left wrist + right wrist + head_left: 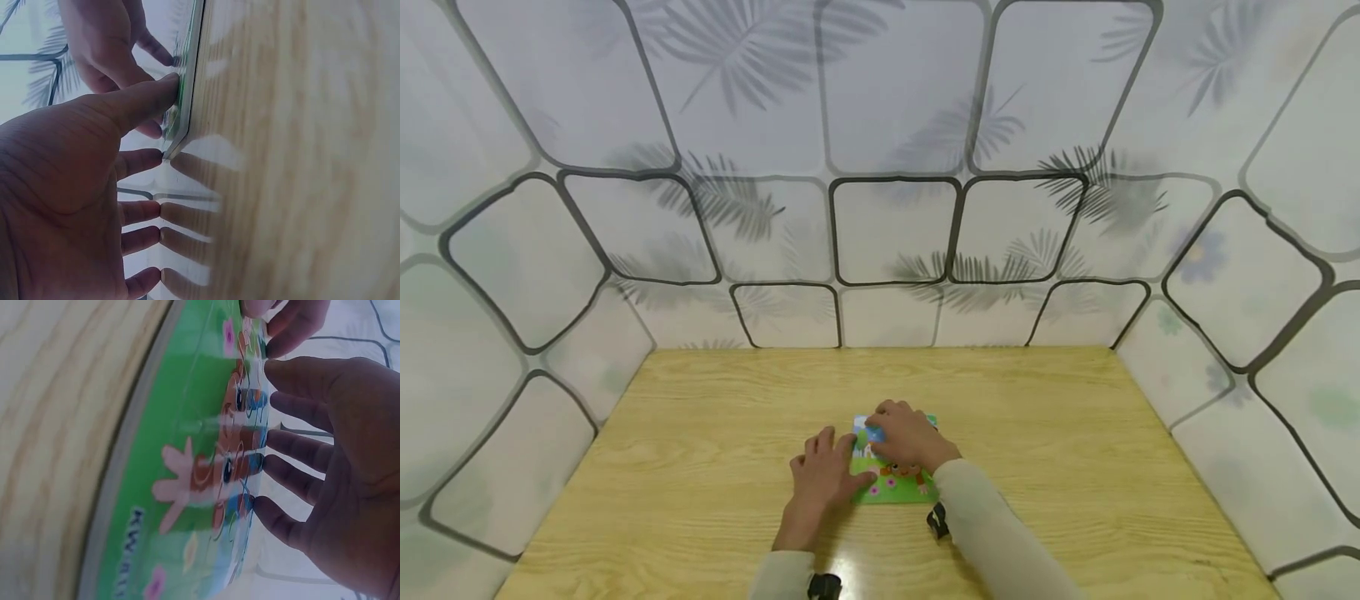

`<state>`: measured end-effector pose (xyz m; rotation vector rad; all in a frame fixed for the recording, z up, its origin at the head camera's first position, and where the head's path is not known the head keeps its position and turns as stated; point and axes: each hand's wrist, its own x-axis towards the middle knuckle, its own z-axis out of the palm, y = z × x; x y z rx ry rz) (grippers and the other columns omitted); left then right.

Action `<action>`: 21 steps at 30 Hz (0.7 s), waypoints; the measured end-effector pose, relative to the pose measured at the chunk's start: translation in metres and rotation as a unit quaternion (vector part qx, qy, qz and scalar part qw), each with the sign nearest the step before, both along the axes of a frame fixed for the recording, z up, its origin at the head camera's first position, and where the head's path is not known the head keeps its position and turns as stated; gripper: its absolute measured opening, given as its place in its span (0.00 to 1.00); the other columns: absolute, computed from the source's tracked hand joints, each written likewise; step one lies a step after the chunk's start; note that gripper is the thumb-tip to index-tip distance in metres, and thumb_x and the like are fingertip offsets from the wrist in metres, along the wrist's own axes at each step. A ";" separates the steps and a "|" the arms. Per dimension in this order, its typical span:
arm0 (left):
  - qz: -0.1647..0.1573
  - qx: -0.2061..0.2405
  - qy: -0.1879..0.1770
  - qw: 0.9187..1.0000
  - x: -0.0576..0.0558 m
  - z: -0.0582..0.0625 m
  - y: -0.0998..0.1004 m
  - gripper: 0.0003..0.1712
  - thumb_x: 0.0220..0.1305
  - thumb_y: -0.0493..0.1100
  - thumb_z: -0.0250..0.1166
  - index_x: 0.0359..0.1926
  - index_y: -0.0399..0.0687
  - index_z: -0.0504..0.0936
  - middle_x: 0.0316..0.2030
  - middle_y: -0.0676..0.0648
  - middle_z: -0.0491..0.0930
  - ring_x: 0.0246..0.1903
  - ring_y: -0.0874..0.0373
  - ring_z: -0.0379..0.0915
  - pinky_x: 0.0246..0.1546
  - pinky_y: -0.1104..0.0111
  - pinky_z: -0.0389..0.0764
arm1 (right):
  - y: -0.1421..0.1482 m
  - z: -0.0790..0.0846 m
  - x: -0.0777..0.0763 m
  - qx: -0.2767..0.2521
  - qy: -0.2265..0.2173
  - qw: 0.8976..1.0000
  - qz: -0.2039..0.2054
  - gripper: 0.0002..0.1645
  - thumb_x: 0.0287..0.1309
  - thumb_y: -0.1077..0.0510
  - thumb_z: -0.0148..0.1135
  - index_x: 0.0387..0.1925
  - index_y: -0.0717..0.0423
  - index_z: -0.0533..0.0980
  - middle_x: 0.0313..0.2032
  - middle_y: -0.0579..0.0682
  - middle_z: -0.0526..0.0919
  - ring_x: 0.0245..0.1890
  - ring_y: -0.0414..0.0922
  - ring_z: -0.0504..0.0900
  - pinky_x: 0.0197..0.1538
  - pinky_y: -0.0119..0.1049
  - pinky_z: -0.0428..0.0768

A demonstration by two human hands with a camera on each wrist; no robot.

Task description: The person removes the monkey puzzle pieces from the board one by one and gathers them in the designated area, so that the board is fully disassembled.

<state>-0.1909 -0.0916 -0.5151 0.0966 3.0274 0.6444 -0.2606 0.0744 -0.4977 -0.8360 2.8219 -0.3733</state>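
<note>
A flat jigsaw puzzle (895,493) with a cartoon picture lies on the table; its green border, brown character and curved piece outlines show in the right wrist view. My left hand (820,477) is at the puzzle's left edge. Its thumb rests on the board, while the other fingers spread, their tips on the tabletop, as the left wrist view shows. Over the puzzle's upper part my right hand (910,435) reaches, fingertips (265,464) touching the picture. That hand hides much of the upper picture in the head view.
The wood-grain table (715,417) extends around the puzzle on all sides. White fabric-like walls (895,233) with dark rounded outlines and leaf prints enclose its back and sides. Black wrist straps (937,521) show at both sleeves.
</note>
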 end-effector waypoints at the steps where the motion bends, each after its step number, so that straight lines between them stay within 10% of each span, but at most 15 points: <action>1: 0.000 0.001 0.000 1.000 0.000 0.000 0.000 0.42 0.53 0.67 0.67 0.64 0.52 0.72 0.67 0.37 0.62 0.64 0.35 0.59 0.53 0.35 0.66 | -0.001 0.000 0.000 0.006 0.000 1.000 -0.001 0.24 0.64 0.46 0.58 0.60 0.44 0.74 0.60 0.49 0.73 0.60 0.52 0.70 0.56 0.57 0.72; 21: 0.011 -0.003 -0.005 1.000 -0.001 0.001 0.003 0.40 0.53 0.66 0.68 0.63 0.53 0.72 0.67 0.37 0.62 0.64 0.35 0.59 0.53 0.36 0.65 | -0.015 -0.003 -0.015 0.043 -0.020 0.999 -0.023 0.24 0.60 0.48 0.62 0.58 0.38 0.74 0.53 0.48 0.71 0.53 0.47 0.69 0.53 0.52 0.72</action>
